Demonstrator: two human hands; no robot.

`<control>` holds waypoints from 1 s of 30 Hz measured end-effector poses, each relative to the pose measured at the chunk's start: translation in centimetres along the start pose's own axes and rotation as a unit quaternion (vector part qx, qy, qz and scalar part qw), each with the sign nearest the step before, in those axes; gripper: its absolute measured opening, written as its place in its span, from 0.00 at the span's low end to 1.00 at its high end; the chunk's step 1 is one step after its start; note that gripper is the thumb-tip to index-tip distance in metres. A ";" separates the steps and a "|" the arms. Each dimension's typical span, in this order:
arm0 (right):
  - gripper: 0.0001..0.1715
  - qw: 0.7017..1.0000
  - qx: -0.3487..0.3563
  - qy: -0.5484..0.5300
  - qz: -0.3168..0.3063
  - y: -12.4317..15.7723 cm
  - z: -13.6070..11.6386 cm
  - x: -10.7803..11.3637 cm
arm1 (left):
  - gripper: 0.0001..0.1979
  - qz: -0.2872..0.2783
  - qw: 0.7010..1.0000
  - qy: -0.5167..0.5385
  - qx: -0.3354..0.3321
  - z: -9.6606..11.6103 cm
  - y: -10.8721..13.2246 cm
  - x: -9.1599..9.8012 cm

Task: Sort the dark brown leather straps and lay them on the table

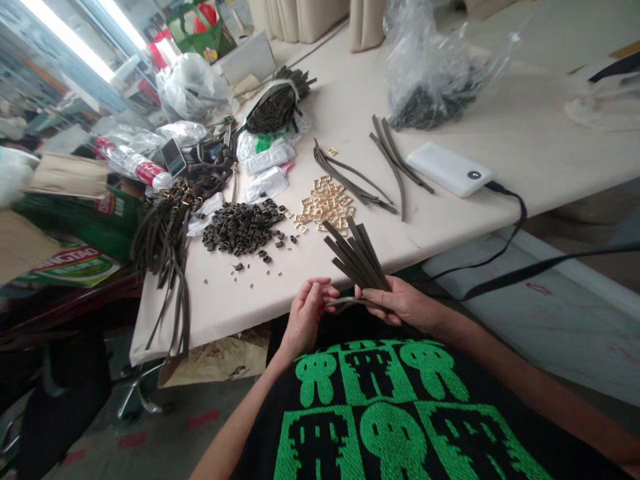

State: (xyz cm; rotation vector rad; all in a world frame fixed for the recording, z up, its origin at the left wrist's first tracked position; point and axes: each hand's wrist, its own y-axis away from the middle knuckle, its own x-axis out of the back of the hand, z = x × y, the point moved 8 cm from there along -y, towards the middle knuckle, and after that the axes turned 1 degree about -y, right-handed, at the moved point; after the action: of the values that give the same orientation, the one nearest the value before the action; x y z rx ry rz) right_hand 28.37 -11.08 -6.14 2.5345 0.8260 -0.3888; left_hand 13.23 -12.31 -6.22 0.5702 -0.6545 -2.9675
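Note:
My right hand (pixel 393 301) is closed round a bundle of dark olive straps (pixel 361 257), whose flat ends fan out toward the table. One strap (pixel 350 302) is bent away from the bundle, and its end is pinched in the fingers of my left hand (pixel 311 308). Both hands are in front of my body at the table's near edge. Just beyond them lies a heap of gold rectangular buckles (pixel 325 202). Left of the buckles is a pile of small dark loops (pixel 240 227). More loose straps (pixel 350 180) rest behind the buckles.
A white power bank (pixel 450 169) with a black cable (pixel 520 207) lies at the right. Finished-looking straps with buckles (pixel 167 240) hang over the table's left edge. A tied strap bundle (pixel 275 107) and a clear plastic bag (pixel 435 80) stand farther back. A green box (pixel 80 230) is at left.

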 end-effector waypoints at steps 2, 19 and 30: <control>0.22 1.000 0.011 -0.004 0.014 0.0 -0.5 0.1 | 0.27 -0.016 1.000 -0.009 0.021 -0.7 0.2 -0.1; 0.26 0.998 0.029 0.020 0.054 0.7 -0.3 -0.2 | 0.24 -0.068 0.988 0.079 0.111 -2.7 0.0 -2.5; 0.23 1.000 -0.015 -0.014 0.017 0.2 0.6 -0.9 | 0.23 -0.053 0.986 0.122 0.097 -3.5 -0.6 -2.0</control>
State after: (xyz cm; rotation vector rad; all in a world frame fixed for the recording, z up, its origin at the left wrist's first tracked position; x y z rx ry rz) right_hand 27.74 -11.97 -6.20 2.5064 0.7710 -0.3955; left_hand 16.36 -12.89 -8.75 0.9952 -0.9174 -2.8764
